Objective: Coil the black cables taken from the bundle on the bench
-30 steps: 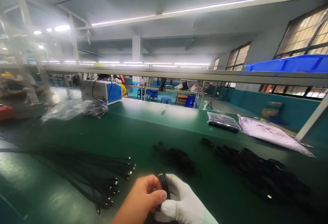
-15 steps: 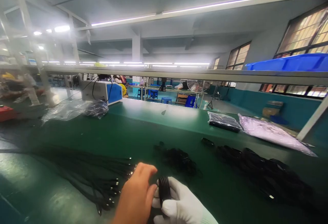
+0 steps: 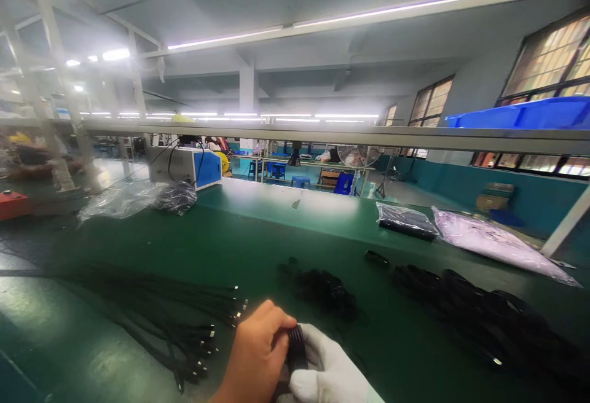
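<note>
At the bottom middle, my bare left hand (image 3: pixel 254 357) and my white-gloved right hand (image 3: pixel 328 369) are both closed around a small black cable coil (image 3: pixel 297 348). The coil stands between my left fingers and my gloved thumb. Just left of my hands, a fan of straight black cables (image 3: pixel 152 311) with metal plug tips lies on the green table (image 3: pixel 239 231). A small heap of coiled black cables (image 3: pixel 322 289) sits just beyond my hands.
A long pile of bundled black cables (image 3: pixel 483 323) runs along the right. Plastic bags (image 3: pixel 493 240) lie at the far right and another bag (image 3: pixel 133 197) at the far left beside a blue-and-white machine (image 3: pixel 184 166). A shelf rail (image 3: pixel 322 136) crosses overhead with a blue bin (image 3: pixel 525 114).
My left fingers lifted off the coil, then closed over it again from the left. Both hands sit slightly lower in view; the view shifted a little.
</note>
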A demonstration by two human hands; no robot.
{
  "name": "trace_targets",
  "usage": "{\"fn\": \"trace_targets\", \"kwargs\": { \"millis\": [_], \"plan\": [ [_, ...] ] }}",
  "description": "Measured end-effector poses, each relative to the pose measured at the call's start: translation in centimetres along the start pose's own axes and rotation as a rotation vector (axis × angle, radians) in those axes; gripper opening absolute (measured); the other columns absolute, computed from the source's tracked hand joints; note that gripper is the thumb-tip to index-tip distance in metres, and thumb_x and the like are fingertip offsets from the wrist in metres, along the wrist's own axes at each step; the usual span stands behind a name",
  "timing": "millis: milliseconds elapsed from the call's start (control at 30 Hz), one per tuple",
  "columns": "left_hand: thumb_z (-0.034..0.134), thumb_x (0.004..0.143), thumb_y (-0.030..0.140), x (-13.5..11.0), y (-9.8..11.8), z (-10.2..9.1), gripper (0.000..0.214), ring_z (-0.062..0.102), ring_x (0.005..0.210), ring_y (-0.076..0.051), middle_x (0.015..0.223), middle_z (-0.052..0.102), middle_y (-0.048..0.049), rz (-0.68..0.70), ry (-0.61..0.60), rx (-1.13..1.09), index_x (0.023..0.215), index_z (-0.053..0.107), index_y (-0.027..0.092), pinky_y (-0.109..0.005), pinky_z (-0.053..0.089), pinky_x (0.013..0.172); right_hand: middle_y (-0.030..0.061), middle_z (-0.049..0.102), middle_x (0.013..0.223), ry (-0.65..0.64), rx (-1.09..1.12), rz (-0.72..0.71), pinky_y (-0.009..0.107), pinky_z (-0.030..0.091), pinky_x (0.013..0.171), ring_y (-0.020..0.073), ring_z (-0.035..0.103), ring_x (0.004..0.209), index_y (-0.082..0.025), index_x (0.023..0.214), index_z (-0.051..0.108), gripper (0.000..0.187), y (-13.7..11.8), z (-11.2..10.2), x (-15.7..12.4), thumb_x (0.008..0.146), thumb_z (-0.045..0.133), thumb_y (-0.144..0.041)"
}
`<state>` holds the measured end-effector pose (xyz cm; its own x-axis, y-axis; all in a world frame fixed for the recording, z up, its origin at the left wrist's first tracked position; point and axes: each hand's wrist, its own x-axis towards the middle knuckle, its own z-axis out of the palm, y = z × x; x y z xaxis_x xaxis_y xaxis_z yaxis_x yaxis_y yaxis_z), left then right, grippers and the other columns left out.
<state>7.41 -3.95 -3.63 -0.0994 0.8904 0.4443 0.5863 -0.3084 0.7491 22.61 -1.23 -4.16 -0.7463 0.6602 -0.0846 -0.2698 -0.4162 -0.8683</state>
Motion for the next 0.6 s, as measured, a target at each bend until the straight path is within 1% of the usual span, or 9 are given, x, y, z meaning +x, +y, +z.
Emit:
{"fn": "trace_targets", "kwargs": {
  "millis": [67,133,233,300,333,400,433,533,600],
  "plan": [
    [0.050,0.073,0.007,0.7,0.5,-0.9,0.023,0.057,0.074,-0.015,0.081,0.061,-0.0010,-0.091,-0.077,-0.104,0.084,0.066,0.019,-0.025,0.043,0.068,0.0079,0.058,0.100,-0.052,0.156,0.005,0.028,0.046,0.071,0.0207,0.058,0.090,-0.013,0.110,0.060,0.048,-0.5,0.5,-0.4,0.066,0.078,-0.023],
    [0.055,0.075,0.014,1.5,0.7,-2.2,0.021,0.059,0.083,-0.017,0.089,0.064,-0.0022,-0.190,-0.196,-0.295,0.091,0.067,0.019,-0.028,0.044,0.075,0.0093,0.059,0.103,-0.115,0.312,0.041,0.029,0.046,0.076,0.0195,0.058,0.090,-0.013,0.110,0.060,0.043,-0.9,0.6,-0.7,0.074,0.074,-0.029],
    [0.061,0.075,0.022,2.0,0.1,-3.6,0.034,0.057,0.100,-0.021,0.111,0.064,-0.0057,-0.256,-0.403,-0.590,0.109,0.066,0.019,-0.032,0.042,0.088,0.0124,0.061,0.107,-0.243,0.474,0.161,0.029,0.045,0.078,0.0195,0.060,0.089,-0.008,0.111,0.061,0.048,-1.0,0.3,-0.7,0.074,0.072,-0.036],
    [0.068,0.069,0.025,2.0,-0.5,-3.9,0.047,0.056,0.102,-0.023,0.118,0.062,-0.0068,-0.253,-0.525,-0.739,0.116,0.064,0.020,-0.033,0.042,0.088,0.0136,0.062,0.107,-0.303,0.512,0.205,0.028,0.044,0.078,0.0196,0.061,0.087,-0.004,0.112,0.061,0.054,-0.7,0.0,-0.5,0.072,0.071,-0.039],
    [0.072,0.064,0.026,1.9,-0.8,-3.8,0.051,0.057,0.100,-0.023,0.116,0.063,-0.0070,-0.255,-0.563,-0.796,0.115,0.064,0.019,-0.033,0.042,0.086,0.0146,0.062,0.108,-0.313,0.501,0.213,0.028,0.043,0.079,0.0204,0.061,0.087,-0.003,0.111,0.061,0.055,-0.5,-0.1,-0.4,0.072,0.070,-0.041],
    [0.075,0.060,0.026,1.6,-1.2,-3.5,0.051,0.058,0.097,-0.023,0.106,0.066,-0.0067,-0.266,-0.575,-0.829,0.110,0.066,0.018,-0.032,0.043,0.084,0.0144,0.063,0.103,-0.263,0.421,0.204,0.029,0.044,0.075,0.0212,0.062,0.083,-0.003,0.108,0.061,0.056,-0.3,-0.1,-0.2,0.073,0.067,-0.047],
    [0.075,0.061,0.025,1.5,-1.2,-3.4,0.049,0.058,0.098,-0.024,0.103,0.066,-0.0062,-0.267,-0.557,-0.782,0.108,0.066,0.018,-0.033,0.042,0.085,0.0132,0.064,0.098,-0.209,0.334,0.184,0.029,0.044,0.071,0.0210,0.062,0.079,-0.005,0.106,0.061,0.055,-0.2,0.0,-0.1,0.073,0.067,-0.048],
    [0.069,0.066,0.018,1.4,-1.0,-3.2,0.042,0.053,0.108,-0.024,0.110,0.064,-0.0042,-0.225,-0.470,-0.474,0.108,0.067,0.022,-0.035,0.038,0.096,0.0048,0.061,0.080,0.030,-0.059,0.105,0.023,0.039,0.054,0.0150,0.058,0.061,-0.012,0.105,0.056,0.046,-0.4,0.4,0.2,0.065,0.073,-0.029],
    [0.061,0.075,0.020,1.3,-0.9,-3.0,0.034,0.051,0.112,-0.023,0.114,0.062,-0.0034,-0.191,-0.394,-0.362,0.108,0.067,0.024,-0.036,0.035,0.101,0.0025,0.058,0.081,0.155,-0.189,0.078,0.022,0.038,0.051,0.0119,0.055,0.057,-0.015,0.107,0.051,0.049,-0.5,0.7,0.3,0.061,0.069,-0.019]
  ]
}}
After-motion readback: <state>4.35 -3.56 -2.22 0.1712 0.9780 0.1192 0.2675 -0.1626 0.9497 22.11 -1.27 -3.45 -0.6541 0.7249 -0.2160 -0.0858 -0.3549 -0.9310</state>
